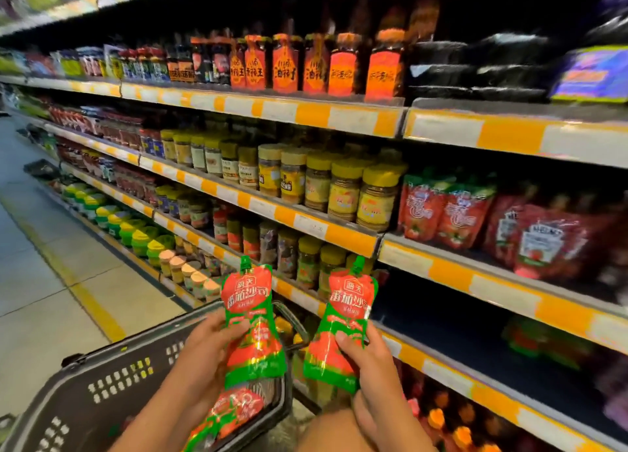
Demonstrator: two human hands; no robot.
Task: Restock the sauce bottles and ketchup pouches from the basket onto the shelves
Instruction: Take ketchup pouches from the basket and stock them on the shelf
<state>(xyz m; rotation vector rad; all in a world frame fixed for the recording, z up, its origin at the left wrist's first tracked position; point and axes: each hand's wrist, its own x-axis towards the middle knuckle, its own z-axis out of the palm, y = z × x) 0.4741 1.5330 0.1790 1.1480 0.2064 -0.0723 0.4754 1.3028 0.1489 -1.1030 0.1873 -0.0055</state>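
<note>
My left hand (207, 343) grips one ketchup pouch (249, 322), my right hand (365, 360) another pouch (343, 326), both above the basket (112, 377); more pouches (231, 412) wait inside, so shelving onto the pouch shelf (475, 281) seems barely underway

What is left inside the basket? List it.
Inside the basket, at least one more red-and-green ketchup pouch lies at the bottom. The left hand and its held pouch cover the rest.

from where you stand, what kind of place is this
Most likely a supermarket condiment aisle: long shelves with orange-and-white price strips, rows of yellow-lidded jars, and a dark plastic shopping basket on the floor.
</note>
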